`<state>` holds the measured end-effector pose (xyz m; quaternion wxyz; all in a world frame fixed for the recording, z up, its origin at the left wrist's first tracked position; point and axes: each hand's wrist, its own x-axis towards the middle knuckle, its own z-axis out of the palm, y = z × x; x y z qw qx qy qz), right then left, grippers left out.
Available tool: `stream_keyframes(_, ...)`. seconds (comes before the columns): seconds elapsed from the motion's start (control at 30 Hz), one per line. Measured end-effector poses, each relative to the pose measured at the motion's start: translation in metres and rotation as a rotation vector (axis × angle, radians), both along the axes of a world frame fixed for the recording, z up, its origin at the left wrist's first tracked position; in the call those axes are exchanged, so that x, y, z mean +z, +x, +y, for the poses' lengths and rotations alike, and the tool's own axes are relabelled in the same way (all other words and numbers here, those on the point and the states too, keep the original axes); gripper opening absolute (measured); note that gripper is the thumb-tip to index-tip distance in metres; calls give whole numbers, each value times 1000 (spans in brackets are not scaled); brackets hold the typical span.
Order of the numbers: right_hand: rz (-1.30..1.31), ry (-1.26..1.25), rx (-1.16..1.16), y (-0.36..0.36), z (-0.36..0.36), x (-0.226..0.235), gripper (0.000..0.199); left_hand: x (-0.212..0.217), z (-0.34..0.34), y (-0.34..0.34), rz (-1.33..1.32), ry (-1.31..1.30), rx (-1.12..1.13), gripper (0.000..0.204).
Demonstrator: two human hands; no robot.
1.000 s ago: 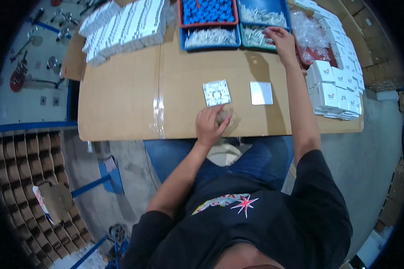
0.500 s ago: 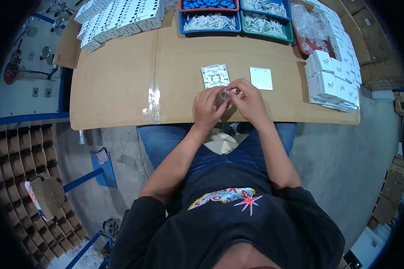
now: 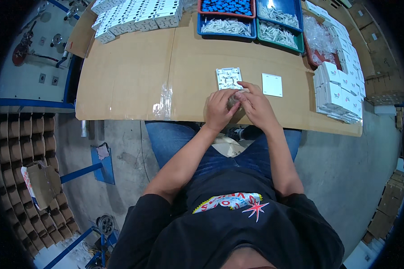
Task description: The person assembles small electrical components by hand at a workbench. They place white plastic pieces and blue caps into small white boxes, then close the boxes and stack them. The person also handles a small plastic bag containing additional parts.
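Close to the table's front edge, my left hand and my right hand meet around a small, clear, round-looking thing. The fingers of both are closed on it and cover most of it, so its kind does not show. Just beyond the fingertips lies a white square plate with molded parts, its near right corner partly behind my right hand. A flat white square cover rests on the cardboard, right of that plate and apart from my right hand.
Cardboard covers the table. At the back stand a blue tray of white plastic pieces, a red tray of blue pieces and a green tray. White boxes are stacked at the far left and right.
The whole view has shifted, so the table sits further right and slightly turned. Both hands stay together at the clear thing; my right fingers have moved over more of it.
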<state>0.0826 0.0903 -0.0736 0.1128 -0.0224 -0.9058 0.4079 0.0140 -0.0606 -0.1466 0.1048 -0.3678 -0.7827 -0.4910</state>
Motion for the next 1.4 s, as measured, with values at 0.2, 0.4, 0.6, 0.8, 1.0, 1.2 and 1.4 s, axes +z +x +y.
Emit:
stream_keyframes(0.2,26,-47,50,-4,-1,-13,30,-2,0,0,4,36,-5,38)
stream_keyframes(0.4,79,-88,-187,-37,60,-9,25,9,2,3,-50,-22,20,32)
stream_keyframes(0.6,105,123,-471,-113,190,-31,22,2,5,3,12,-67,2,35)
stream_keyframes(0.8,87,406,-591,-175,241,-31,21,4,5,4,28,-61,11,39)
stream_keyframes(1.0,-131,569,-574,-201,257,-54,21,7,5,4,37,-66,5,40)
stream_keyframes(1.2,10,465,-621,-202,266,-63,20,9,8,3,63,-67,21,40)
stream_keyframes(1.4,310,142,-579,-180,255,-49,22,7,9,2,31,-68,13,41)
